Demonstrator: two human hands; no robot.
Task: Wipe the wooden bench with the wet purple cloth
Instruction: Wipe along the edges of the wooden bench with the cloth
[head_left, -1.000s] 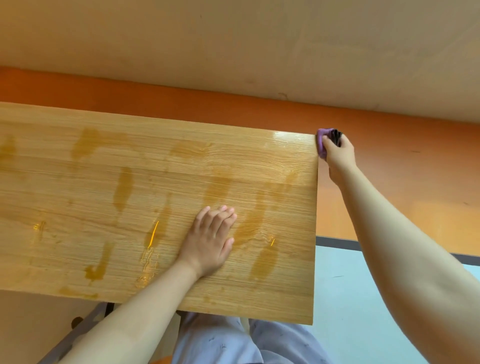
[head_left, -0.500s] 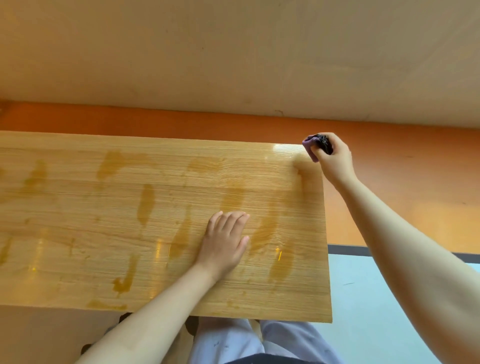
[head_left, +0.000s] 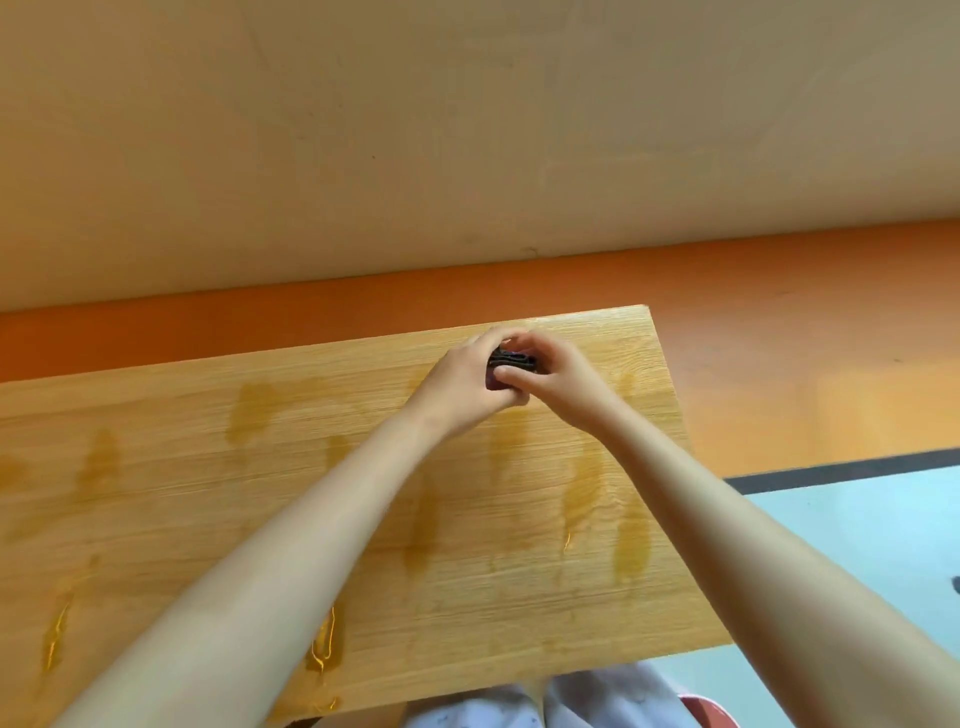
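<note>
The wooden bench (head_left: 208, 467) fills the lower left of the head view, its light grain marked with several damp streaks. Both hands meet above its far right part. My left hand (head_left: 462, 379) and my right hand (head_left: 556, 379) close together around the folded purple cloth (head_left: 511, 359), which looks dark and bunched between the fingers. Only a small part of the cloth shows; the rest is hidden inside the hands. Whether the cloth touches the bench top I cannot tell.
An orange floor strip (head_left: 779, 338) runs behind and right of the bench, below a beige wall (head_left: 467, 130). A pale blue floor area (head_left: 857, 545) with a dark border lies at the right. My light trousers (head_left: 519, 706) show under the bench's near edge.
My right hand brought the cloth from the bench's far right corner inward over the top. My left hand lifted off the bench surface and joined it on the cloth. The view tilted.
</note>
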